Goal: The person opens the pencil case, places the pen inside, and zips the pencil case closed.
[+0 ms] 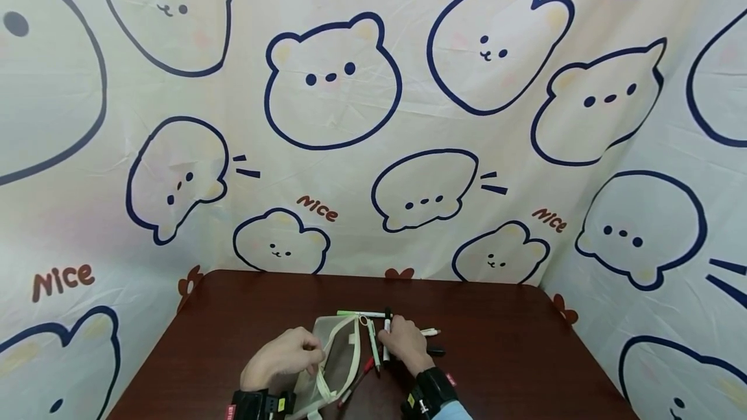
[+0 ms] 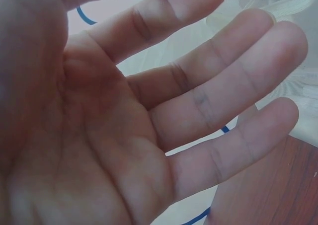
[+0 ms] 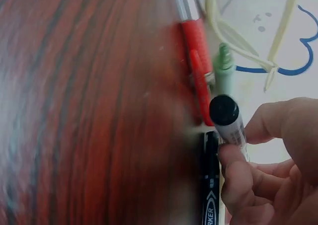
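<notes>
A pale, cream-edged zip pencil case (image 1: 309, 387) stands with its mouth open on the dark table. My left hand (image 1: 288, 355) is at the case's left rim; in the left wrist view its fingers (image 2: 223, 91) are loosely extended, with tips by the pale fabric. Just right of the case, my right hand (image 1: 405, 342) pinches a white marker with a black end (image 3: 226, 116) between thumb and fingers. Beside that marker lie a pale green pen (image 1: 374, 345), a red pen (image 3: 196, 61) and a black marker (image 3: 210, 180).
A green-and-white pen (image 1: 362, 314) lies across the table behind the case. Past my right hand is a white pen (image 1: 430, 332). The brown table (image 1: 496, 336) is bounded by a printed cloth backdrop (image 1: 344, 212) at its back and sides.
</notes>
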A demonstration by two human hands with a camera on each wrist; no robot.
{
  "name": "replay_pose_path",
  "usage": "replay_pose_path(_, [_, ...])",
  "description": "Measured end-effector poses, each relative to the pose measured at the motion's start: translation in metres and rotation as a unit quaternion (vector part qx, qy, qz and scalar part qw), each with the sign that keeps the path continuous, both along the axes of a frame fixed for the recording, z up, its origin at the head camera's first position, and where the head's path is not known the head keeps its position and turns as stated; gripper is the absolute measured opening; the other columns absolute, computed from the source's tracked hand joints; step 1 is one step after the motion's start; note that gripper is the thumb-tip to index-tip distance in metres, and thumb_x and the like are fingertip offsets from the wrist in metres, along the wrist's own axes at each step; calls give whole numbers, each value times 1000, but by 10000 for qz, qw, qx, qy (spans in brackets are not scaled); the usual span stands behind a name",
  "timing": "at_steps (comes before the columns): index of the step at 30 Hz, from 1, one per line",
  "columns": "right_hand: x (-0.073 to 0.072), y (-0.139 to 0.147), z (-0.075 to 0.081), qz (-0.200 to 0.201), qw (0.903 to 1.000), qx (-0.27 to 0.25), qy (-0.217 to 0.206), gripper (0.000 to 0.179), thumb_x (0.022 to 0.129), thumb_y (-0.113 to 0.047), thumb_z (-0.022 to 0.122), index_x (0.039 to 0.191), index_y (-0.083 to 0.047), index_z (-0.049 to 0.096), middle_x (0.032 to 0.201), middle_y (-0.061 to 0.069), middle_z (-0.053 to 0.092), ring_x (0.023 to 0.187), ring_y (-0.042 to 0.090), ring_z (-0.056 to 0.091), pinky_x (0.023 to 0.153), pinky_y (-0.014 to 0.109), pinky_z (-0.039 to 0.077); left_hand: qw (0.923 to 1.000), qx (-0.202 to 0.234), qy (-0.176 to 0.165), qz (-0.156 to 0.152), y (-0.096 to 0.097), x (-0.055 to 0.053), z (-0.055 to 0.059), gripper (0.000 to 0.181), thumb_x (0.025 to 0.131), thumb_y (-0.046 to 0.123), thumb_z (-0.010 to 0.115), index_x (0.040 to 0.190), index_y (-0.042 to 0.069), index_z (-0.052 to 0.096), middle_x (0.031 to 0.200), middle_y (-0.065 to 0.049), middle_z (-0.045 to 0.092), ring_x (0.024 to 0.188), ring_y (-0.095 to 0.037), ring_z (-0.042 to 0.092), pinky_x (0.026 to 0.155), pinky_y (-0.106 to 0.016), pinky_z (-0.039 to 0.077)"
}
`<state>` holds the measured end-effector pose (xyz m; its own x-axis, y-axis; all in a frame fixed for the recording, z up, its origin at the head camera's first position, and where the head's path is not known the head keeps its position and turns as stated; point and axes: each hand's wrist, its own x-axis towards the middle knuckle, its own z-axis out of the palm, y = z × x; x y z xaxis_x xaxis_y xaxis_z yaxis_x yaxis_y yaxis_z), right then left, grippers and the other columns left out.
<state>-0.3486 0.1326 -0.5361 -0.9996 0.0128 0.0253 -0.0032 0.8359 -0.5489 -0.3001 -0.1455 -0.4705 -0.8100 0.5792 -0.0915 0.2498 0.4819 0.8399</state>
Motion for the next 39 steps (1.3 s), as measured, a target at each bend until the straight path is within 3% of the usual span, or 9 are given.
replay_pose_path(4, [0,6,2,200,9966,-766,-226,29,88,-22,55,63,-16,41,51,0,48,41,18,48,41,29,29,10000,-15,-6,37,0,0,-1,20,89,13,57,83,6,74,71,-8,69,69,-25,66,55,-24,39])
replay_pose_path(7, [2,8,5,293,9902,-1319,-346,25,91,-22,55,68,-14,48,55,2,56,42,19,50,41,29,32,10000,-16,-57,78,0,0,-1,21,90,14,56,83,6,75,70,-7,69,69,-24,66,52,-24,36])
replay_pose_path(14, [10,4,10,278,9792,-1915,-603,17,92,-25,55,92,-9,61,62,6,63,42,17,52,38,26,32,10000,27,-95,-1,0,-1,0,22,91,14,55,81,8,73,69,-5,68,70,-27,67,54,-24,37])
replay_pose_path(20, [19,-3,10,304,9633,-2505,-919,19,93,-24,55,95,-6,61,64,6,63,41,11,49,37,23,31,10000,2,1,-13,-1,-1,0,21,90,13,56,80,11,74,69,-3,68,72,-30,68,62,-27,44])
replay_pose_path(30, [37,-18,10,366,9446,-3037,-1192,19,91,-23,59,94,-5,61,58,1,62,37,8,49,37,20,31,10000,-26,-35,56,2,1,0,21,90,14,56,81,5,73,69,-4,67,68,-25,66,61,-28,43])
replay_pose_path(39, [48,-34,11,489,9329,-3357,-1207,21,91,-24,59,94,-3,60,57,0,61,37,6,50,36,19,31,9999,-106,-53,77,2,0,1,20,90,15,57,80,8,73,70,0,67,71,-25,67,60,-28,43])
